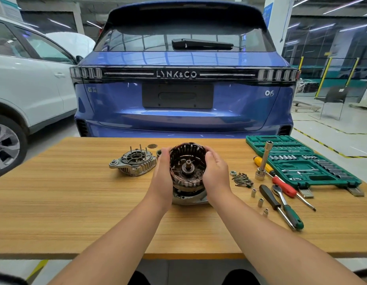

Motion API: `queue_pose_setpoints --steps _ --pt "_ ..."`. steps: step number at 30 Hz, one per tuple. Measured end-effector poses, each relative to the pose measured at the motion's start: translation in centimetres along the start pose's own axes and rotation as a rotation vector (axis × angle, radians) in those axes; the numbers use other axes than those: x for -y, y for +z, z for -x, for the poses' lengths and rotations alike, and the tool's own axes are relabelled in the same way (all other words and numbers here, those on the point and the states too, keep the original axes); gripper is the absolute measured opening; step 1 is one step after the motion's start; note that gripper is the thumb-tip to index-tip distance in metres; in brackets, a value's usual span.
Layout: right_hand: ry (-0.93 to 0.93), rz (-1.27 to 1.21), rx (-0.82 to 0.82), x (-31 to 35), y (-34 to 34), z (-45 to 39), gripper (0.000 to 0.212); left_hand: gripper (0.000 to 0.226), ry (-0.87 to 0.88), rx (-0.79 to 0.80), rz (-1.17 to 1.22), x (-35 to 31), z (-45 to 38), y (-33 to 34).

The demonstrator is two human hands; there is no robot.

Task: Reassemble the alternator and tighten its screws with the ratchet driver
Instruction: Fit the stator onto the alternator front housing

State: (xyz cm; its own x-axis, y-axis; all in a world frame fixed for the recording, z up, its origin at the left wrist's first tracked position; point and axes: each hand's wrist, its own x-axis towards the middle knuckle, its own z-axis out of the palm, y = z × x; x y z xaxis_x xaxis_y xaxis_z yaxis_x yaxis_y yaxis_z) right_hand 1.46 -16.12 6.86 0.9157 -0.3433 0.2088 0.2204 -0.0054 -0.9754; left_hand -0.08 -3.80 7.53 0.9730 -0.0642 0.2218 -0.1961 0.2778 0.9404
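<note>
The stator (186, 161), a dark ring with copper windings, stands over the rotor shaft on the silver front housing (188, 197) at the table's middle. My left hand (163, 173) grips its left side and my right hand (214, 173) grips its right side. The silver rear housing (134, 163) with upright studs lies to the left. A pile of screws (243, 179) lies to the right. The ratchet driver (286, 205) with a green handle lies further right, beside a black-handled screwdriver (271, 199).
A wooden table (75, 202) carries everything. A green socket case (301, 161) lies open at the right, with a tall socket extension (263, 161), a yellow and red screwdriver (281, 179) and three loose sockets (260, 202). A blue car (182, 99) stands behind the table.
</note>
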Motion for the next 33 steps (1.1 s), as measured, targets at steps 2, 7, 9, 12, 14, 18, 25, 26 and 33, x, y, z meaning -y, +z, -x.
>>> queue_pose_setpoints --steps 2,7,9,12,14,18,25,26,33 --pt "0.001 0.01 0.002 -0.3 0.0 -0.3 0.031 0.099 -0.023 0.009 0.008 0.3 -0.4 0.0" --pt "0.001 0.029 -0.023 -1.3 0.0 -0.8 0.037 0.104 -0.032 -0.003 -0.007 1.1 -1.1 -0.3" --pt "0.001 0.043 -0.033 -1.5 0.1 -1.0 0.038 0.108 -0.062 -0.017 -0.009 1.1 -1.2 -0.2" --pt "-0.033 0.123 -0.026 -2.1 0.3 -0.9 0.04 0.102 -0.076 -0.019 -0.026 1.4 -1.2 -0.6" --pt "-0.062 0.179 -0.025 -2.2 0.1 -1.1 0.04 0.101 -0.064 -0.016 -0.084 1.6 -1.4 -0.9" --pt "-0.062 0.223 -0.036 -1.9 -0.6 -2.3 0.045 0.096 -0.03 -0.067 -0.203 1.1 -2.2 -1.1" --pt "-0.059 0.278 0.028 -3.0 -1.3 -2.2 0.051 0.076 -0.2 -0.162 -0.148 2.9 -2.9 -2.4" --pt "-0.049 0.273 0.038 -3.1 -1.3 -2.2 0.052 0.075 -0.215 -0.151 -0.134 3.2 -2.8 -2.4" --pt "-0.058 0.299 0.115 -4.9 -1.3 -2.1 0.052 0.077 -0.216 -0.057 -0.233 4.4 -2.4 -2.4"
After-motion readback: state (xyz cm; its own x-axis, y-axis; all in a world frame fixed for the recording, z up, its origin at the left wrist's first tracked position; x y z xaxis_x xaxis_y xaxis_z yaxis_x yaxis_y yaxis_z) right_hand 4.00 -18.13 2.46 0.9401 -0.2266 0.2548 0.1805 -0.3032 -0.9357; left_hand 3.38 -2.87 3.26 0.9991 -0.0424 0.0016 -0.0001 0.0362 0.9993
